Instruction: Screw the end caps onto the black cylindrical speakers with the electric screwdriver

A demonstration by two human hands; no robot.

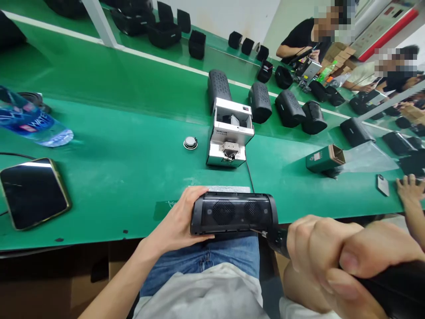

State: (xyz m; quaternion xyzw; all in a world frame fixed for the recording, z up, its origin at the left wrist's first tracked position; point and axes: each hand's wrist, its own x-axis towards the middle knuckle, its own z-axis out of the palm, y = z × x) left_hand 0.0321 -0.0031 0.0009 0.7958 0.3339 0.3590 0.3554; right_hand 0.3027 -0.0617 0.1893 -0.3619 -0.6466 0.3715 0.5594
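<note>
My left hand [179, 221] is wrapped round the left end of a black speaker housing [237, 213], which shows two round perforated areas behind a glossy dark face. The housing is held at the table's front edge, above my lap. A black electric screwdriver [279, 241] is gripped in my right hand [335, 254], at the right of the view. Its thin bit points left and meets the lower right edge of the housing; whether it sits in a screw, I cannot tell. Just beyond the housing stands a white and silver screw feeder [230, 133].
A small round speaker driver [190, 142] lies left of the feeder. Further left are a phone [35, 192] and a water bottle [31, 117]. Several black housings [259, 103] line the back. A green box [323, 158] stands right. Another person's hand [411, 188] rests at far right.
</note>
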